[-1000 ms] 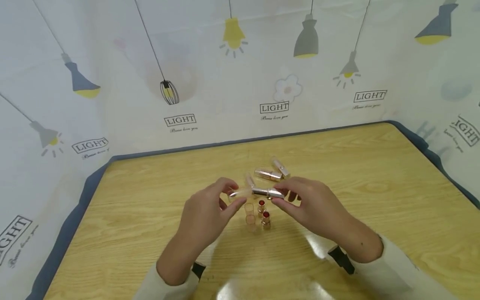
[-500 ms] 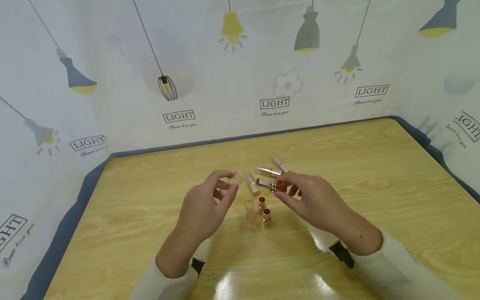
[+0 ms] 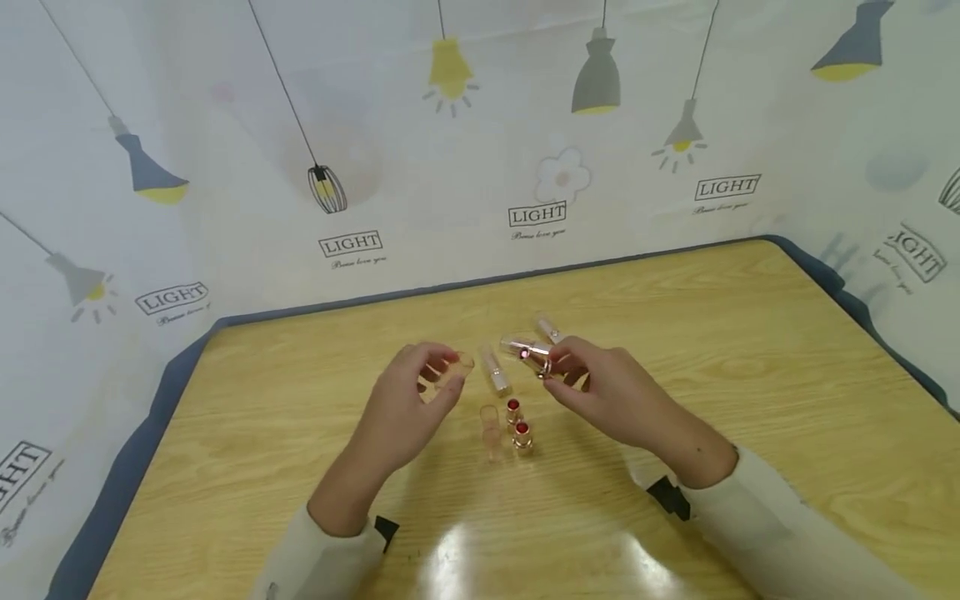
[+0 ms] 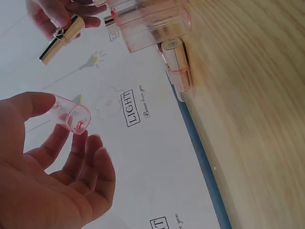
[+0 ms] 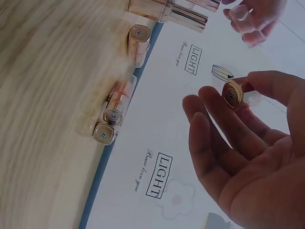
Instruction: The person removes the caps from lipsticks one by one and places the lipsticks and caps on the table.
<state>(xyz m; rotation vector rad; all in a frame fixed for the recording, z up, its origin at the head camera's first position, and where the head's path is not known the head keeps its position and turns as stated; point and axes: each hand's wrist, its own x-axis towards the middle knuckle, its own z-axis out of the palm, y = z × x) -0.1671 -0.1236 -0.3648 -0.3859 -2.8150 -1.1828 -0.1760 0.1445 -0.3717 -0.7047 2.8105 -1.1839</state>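
My left hand (image 3: 412,400) pinches a clear pinkish lipstick cap (image 4: 71,114) between thumb and fingertips, its open end turned toward the middle. My right hand (image 3: 607,392) holds an uncapped gold lipstick (image 4: 61,40) by its base, raised above the table and tilted. In the right wrist view the base end of that lipstick (image 5: 233,94) faces the camera. Below and between the hands two uncapped lipsticks stand upright with red tips, the nearer lipstick (image 3: 522,437) in front of the farther lipstick (image 3: 513,410). Clear caps (image 3: 490,421) stand just left of them.
Several capped lipsticks lie behind: one capped lipstick (image 3: 495,372) between the hands, another (image 3: 517,345) partly behind the right hand's lipstick, and a third capped lipstick (image 3: 548,327) farther back. The wooden table (image 3: 285,433) meets a lamp-printed cloth (image 3: 435,192) along its back edge.
The cap came away from the lipstick as my hands moved apart. The lipstick in my right hand has since turned, its tip pointing more toward the camera.
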